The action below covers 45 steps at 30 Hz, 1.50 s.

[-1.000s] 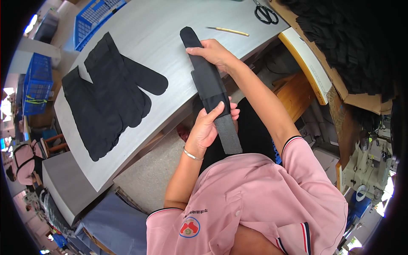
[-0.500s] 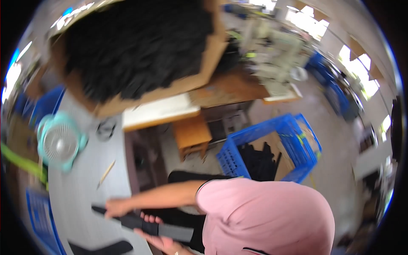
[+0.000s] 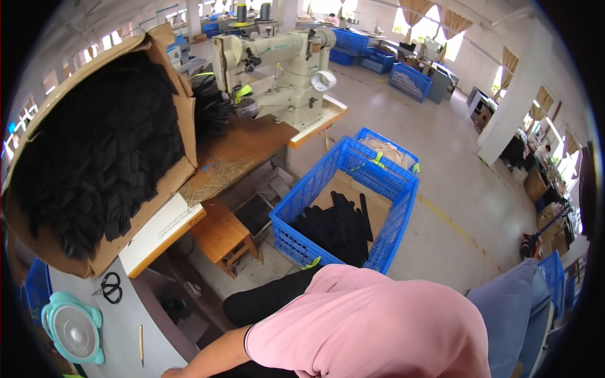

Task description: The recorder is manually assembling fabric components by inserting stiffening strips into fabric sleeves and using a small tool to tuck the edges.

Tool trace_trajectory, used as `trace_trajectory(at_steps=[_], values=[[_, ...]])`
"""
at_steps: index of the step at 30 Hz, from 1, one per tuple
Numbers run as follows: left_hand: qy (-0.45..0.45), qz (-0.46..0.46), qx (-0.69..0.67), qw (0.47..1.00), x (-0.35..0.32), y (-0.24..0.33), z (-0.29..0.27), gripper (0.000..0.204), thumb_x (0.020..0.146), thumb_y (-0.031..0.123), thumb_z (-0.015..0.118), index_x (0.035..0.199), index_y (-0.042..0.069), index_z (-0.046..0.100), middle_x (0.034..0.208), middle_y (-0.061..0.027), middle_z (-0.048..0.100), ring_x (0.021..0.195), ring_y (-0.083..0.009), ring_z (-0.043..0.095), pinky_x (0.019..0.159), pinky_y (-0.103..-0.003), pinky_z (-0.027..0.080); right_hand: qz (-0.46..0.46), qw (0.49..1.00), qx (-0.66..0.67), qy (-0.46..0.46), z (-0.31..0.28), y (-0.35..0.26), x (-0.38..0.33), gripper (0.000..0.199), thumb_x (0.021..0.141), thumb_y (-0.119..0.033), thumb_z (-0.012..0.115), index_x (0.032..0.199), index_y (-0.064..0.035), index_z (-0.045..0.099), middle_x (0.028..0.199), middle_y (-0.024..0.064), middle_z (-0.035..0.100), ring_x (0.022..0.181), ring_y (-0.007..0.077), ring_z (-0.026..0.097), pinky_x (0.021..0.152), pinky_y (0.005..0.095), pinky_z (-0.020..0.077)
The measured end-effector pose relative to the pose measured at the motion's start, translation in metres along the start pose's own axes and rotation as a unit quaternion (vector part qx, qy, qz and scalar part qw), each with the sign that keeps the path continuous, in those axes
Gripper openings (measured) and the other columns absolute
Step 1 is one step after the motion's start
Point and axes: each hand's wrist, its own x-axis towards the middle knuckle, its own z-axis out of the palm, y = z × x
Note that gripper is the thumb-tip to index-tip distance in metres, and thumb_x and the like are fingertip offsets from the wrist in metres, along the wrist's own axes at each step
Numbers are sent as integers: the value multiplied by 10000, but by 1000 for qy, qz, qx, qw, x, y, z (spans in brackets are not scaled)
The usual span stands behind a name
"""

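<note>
Camera view has swung further off the worktop than half a second ago: the black strip that both hands held then now lies outside the lower edge of the picture.

1. Right hand (image 3: pixel 169 373): only its wrist end shows at the bottom edge, at the end of the bare forearm. Whether its fingers are closed on the strip cannot be told. The left hand is out of view.
2. Grey table (image 3: pixel 126 334): lies under the hand. A pencil (image 3: pixel 140 345) lies just beside it, on the side away from the body.
3. Scissors (image 3: pixel 111 287) and a teal fan (image 3: pixel 71 329) lie beyond the pencil, well apart from the hand.
4. A cardboard box (image 3: pixel 183 126) of black pieces stands past the scissors.
5. A blue crate (image 3: pixel 403 208) stands on the floor behind the forearm, with a sewing machine (image 3: pixel 283 57) farthest off.

Recommended practice: keep the strip flat and taut between both hands, clear of the pencil.
</note>
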Motion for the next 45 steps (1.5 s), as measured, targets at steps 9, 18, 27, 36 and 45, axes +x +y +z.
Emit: trace_trajectory(at_steps=[9, 18, 27, 36, 45], values=[[-10, -3, -41, 999, -7, -8, 1, 261, 1005, 242, 578, 1140, 21, 550, 798, 17, 483, 691, -86, 456, 703, -239, 482, -42, 986, -138, 89, 31, 3, -4, 336, 820, -367, 671, 691, -56, 671, 663, 170, 667, 616, 367, 666, 517, 483, 511], [-26, -29, -48, 998, -7, -9, -1, 253, 1007, 240, 575, 1149, 32, 551, 813, 14, 493, 691, -85, 456, 702, -240, 481, -60, 986, -129, 85, 36, 11, 4, 339, 866, -334, 607, 685, -54, 669, 680, 182, 670, 625, 365, 665, 543, 484, 522], [-37, -45, -58, 997, -12, -13, -3, 246, 1008, 237, 573, 1158, 44, 553, 827, 11, 504, 691, -84, 455, 701, -241, 480, -107, 983, -121, 90, 31, 16, 7, 347, 864, -378, 613, 683, -83, 646, 715, 176, 681, 655, 376, 666, 558, 476, 524], [-47, -62, -80, 994, -17, -12, -9, 240, 1010, 235, 570, 1168, 55, 555, 842, 8, 514, 691, -83, 455, 699, -241, 479, -41, 994, -95, 47, 19, 3, 2, 316, 850, -385, 636, 785, -84, 704, 765, 172, 694, 685, 364, 662, 598, 476, 515], [-63, -81, -103, 989, -25, -10, -15, 235, 1011, 232, 567, 1177, 66, 557, 857, 6, 525, 691, -81, 455, 698, -242, 478, -39, 992, -118, 37, 16, -4, -3, 289, 867, -333, 643, 838, -54, 712, 804, 183, 698, 704, 349, 657, 629, 459, 512]])
